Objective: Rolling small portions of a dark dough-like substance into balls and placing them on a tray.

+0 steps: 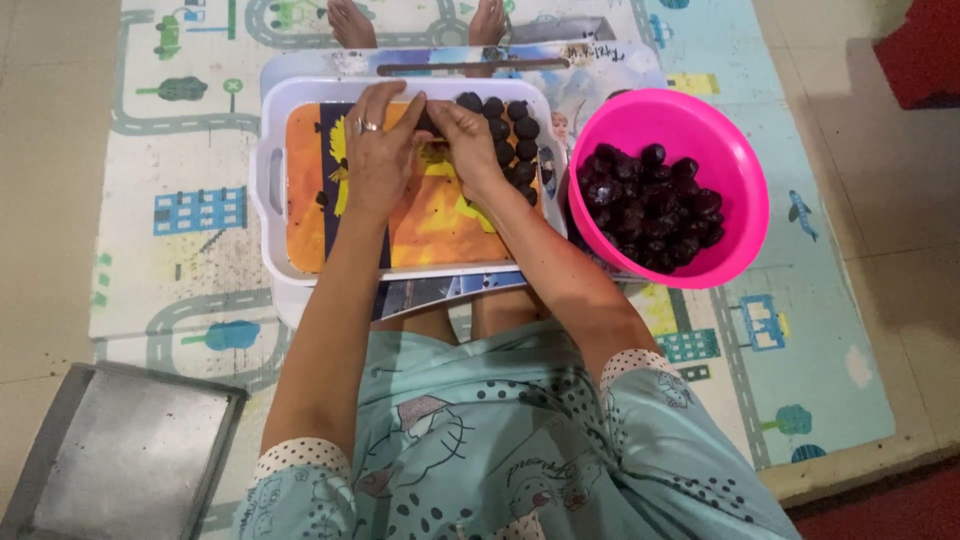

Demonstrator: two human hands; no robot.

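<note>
My left hand, with a ring on one finger, and my right hand meet over a white rectangular tray with an orange and yellow picture inside. Together the fingertips pinch a dark round ball at the tray's far middle. Several dark balls sit in rows along the tray's right side. A bright pink bowl stands just right of the tray, holding a heap of dark wet fruit.
The tray rests on a low picture-printed board above my legs. A road-patterned play mat covers the floor. My bare feet show at the top. A grey metal tray lies at the lower left.
</note>
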